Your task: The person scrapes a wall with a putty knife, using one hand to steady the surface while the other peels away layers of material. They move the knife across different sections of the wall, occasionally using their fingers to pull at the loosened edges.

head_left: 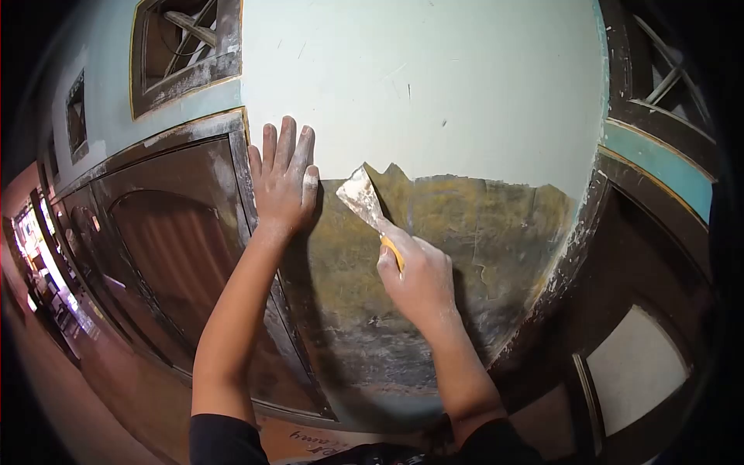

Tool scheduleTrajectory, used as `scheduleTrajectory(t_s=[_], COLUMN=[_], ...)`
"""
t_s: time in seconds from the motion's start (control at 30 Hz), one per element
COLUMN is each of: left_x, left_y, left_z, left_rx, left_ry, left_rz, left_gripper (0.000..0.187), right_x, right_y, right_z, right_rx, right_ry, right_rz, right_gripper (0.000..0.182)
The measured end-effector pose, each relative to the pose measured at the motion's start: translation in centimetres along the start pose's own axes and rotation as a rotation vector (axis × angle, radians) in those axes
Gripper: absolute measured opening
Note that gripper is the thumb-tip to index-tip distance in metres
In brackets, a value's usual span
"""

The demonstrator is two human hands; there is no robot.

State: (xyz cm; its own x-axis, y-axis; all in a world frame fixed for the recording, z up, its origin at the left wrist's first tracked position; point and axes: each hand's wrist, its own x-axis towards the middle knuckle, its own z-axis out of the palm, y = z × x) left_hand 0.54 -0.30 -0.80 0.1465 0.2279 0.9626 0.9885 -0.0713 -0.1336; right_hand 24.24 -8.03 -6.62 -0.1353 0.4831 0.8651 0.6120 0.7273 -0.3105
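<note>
My right hand (418,283) is wrapped round the yellow handle of a putty knife (361,195). Its broad blade, smeared with white, points up and left at the ragged lower edge of the pale paint on the wall (434,93). Below that edge lies a bared, mottled yellow-brown and dark patch (465,232). My left hand (285,182) lies flat against the wall by the door frame, fingers stretched upward and dusted white. It holds nothing.
A dark wooden door (174,232) with a worn frame stands on the left, under a vent opening (186,43) with crossed slats. To the right are another dark frame (573,225) and a pale panel (639,368). Bright daylight enters at the far left.
</note>
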Motion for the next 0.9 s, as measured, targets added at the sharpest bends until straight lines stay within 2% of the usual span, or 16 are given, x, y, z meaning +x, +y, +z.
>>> scheduleTrajectory(t_s=[0.9], left_x=[-0.1], left_y=[-0.3], left_z=[0.0], left_rx=[-0.018], left_ry=[0.035], left_rz=[0.037], left_gripper=[0.059], right_x=[-1.0], right_y=[1.4], right_z=[-1.6], right_rx=[0.065], right_ry=[-0.033], right_rz=[0.018], right_gripper=[0.039])
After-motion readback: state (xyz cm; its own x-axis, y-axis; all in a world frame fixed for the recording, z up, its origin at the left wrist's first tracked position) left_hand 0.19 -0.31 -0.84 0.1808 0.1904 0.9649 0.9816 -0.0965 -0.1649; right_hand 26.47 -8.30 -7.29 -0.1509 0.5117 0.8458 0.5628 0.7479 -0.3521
